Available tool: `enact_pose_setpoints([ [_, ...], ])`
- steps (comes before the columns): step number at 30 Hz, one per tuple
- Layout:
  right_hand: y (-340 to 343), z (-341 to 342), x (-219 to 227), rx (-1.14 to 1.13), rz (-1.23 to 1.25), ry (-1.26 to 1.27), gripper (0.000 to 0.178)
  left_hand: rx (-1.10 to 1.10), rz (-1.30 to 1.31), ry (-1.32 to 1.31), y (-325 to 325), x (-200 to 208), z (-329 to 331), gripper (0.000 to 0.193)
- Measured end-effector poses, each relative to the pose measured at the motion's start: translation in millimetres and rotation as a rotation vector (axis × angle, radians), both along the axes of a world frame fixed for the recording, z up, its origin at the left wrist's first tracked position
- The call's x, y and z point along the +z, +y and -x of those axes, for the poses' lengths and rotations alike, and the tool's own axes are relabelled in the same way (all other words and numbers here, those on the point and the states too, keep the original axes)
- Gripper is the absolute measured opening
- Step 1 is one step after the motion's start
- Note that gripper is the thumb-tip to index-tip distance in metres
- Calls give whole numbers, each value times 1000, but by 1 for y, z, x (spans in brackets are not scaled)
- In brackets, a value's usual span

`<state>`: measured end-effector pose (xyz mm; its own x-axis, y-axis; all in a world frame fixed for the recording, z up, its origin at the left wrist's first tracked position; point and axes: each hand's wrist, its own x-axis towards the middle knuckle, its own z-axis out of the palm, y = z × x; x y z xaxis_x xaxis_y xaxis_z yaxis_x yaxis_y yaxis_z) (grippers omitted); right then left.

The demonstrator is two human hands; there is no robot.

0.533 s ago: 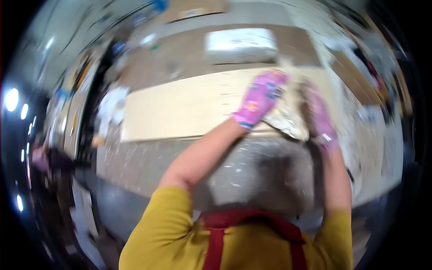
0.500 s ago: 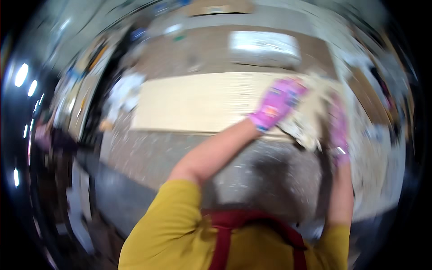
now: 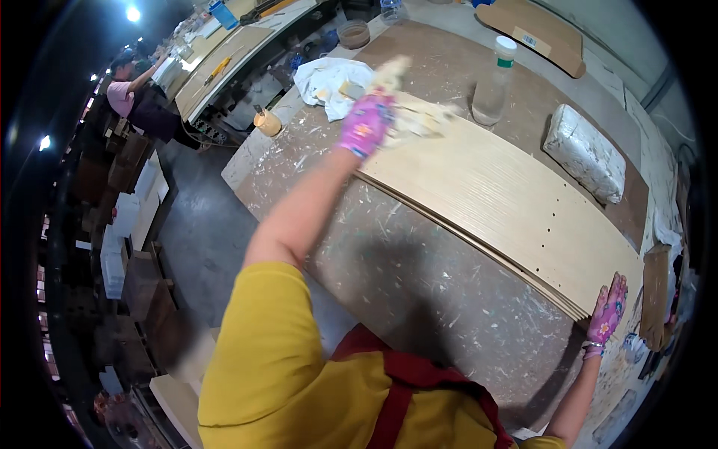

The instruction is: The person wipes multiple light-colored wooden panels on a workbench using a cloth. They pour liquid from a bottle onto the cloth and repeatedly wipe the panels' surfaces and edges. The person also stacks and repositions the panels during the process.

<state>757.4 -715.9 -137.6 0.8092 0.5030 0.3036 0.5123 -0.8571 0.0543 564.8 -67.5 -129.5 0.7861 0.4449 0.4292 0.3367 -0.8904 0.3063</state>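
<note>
A stack of long, pale wood-grain boards [image 3: 486, 176] lies across the worktable, with a row of small dark holes near the right end of the top one. My left hand [image 3: 366, 127], in a pink flowered glove, is closed on a crumpled cream rag [image 3: 420, 123] and presses it on the boards' far left end. Its fingertips are partly hidden by the rag. At the opposite end, my right hand [image 3: 607, 310], gloved alike, rests by the near right corner with fingers stretched out. It holds nothing.
Behind the boards stand a clear bottle [image 3: 488, 97] and a plastic-wrapped block [image 3: 587, 153]. A white cloth [image 3: 325, 81] and a small orange pot [image 3: 267, 123] sit at left. Cardboard [image 3: 535, 34] lies at the back. Another person [image 3: 134, 97] works by a side table [image 3: 258, 37].
My view has turned, so the boards now run diagonally. The left hand has carried the rag from the boards' right part to their left end. My right hand remains near the right end.
</note>
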Motion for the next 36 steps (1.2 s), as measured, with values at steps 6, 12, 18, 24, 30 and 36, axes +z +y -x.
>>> enact_pose_setpoints([
  [6, -7, -5, -11, 24, -4, -6, 47, 136, 138, 150, 88, 17, 40, 40],
  [12, 54, -16, 16, 33, 67, 30, 48, -30, 316, 108, 42, 19, -20, 77],
  [18, 224, -30, 25, 131, -35, 100, 49, 211, 456, 227, 60, 17, -34, 57],
  [24, 232, -79, 21, 82, -122, 378, 56, -46, 214, 28, 136, -6, -40, 52],
  [30, 216, -61, 19, 222, -271, 297, 49, -666, 721, -342, 21, 84, -44, 33],
  [36, 302, 84, 27, 329, -1589, 1449, 62, -656, 543, -119, -168, 54, -25, 88],
])
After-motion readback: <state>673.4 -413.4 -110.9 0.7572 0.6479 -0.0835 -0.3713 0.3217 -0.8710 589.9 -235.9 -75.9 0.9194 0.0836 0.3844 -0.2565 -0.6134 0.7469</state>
